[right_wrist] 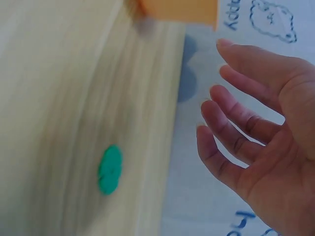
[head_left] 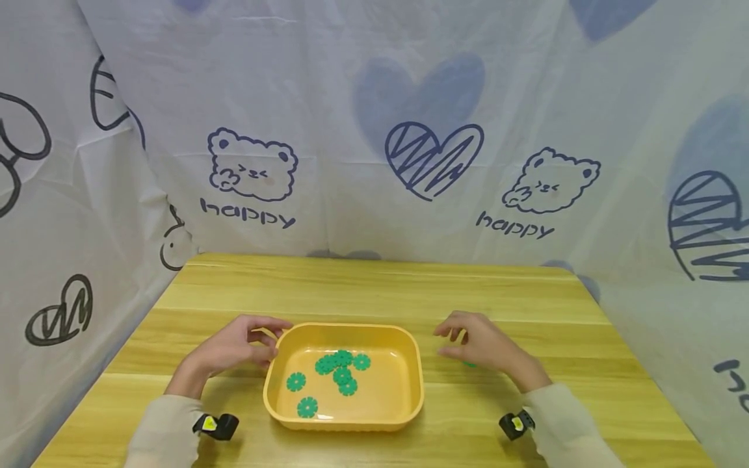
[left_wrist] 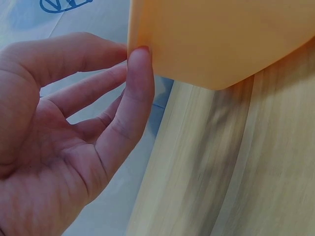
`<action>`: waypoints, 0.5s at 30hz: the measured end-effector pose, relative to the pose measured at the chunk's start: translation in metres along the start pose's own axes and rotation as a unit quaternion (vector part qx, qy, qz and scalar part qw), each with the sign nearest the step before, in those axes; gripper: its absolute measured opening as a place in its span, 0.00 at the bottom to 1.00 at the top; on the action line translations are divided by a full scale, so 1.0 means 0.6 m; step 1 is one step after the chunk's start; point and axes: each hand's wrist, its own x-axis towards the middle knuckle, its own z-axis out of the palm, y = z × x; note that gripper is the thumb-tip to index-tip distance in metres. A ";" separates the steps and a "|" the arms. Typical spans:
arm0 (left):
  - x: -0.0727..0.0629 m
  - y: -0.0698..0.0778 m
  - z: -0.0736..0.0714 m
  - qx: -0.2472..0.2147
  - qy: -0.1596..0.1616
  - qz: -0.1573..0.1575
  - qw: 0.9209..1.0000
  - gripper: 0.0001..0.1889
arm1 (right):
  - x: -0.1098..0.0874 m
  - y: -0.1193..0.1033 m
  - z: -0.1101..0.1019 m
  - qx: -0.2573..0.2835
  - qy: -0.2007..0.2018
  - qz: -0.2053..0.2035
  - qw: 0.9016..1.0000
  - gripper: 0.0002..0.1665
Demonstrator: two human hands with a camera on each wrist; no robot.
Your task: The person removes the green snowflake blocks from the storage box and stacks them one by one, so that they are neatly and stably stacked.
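A yellow plastic tray [head_left: 345, 424] stands on the wooden table, with several green notched discs [head_left: 307, 407] lying in it, some overlapping. At the tray's left end, my left hand [head_left: 236, 344] holds the rim with its fingertips. In the left wrist view, the fingertips of the left hand [left_wrist: 74, 123] meet at the edge of the tray wall [left_wrist: 211, 39]. My right hand [head_left: 476, 338] hovers right of the tray, fingers loosely bent and holding nothing. A green piece [right_wrist: 110, 169] lies on the table under that hand, mostly hidden in the head view and blurred in the right wrist view.
The wooden table [head_left: 374, 286] has its far edge against a white cloth [head_left: 345, 130] printed with hearts and bears. More cloth hangs at both sides. Black wrist cameras [head_left: 216, 426] sit at both sleeves.
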 end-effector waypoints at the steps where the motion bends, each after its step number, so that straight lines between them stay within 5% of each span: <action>1: 0.000 0.000 0.000 -0.001 0.000 -0.001 1.000 0.31 | 0.004 -0.007 0.001 -0.001 0.001 -0.005 1.000 0.15; 15: 0.002 -0.002 -0.001 0.005 -0.004 -0.001 1.000 0.30 | 0.052 -0.087 0.020 0.016 -0.021 -0.063 0.998 0.15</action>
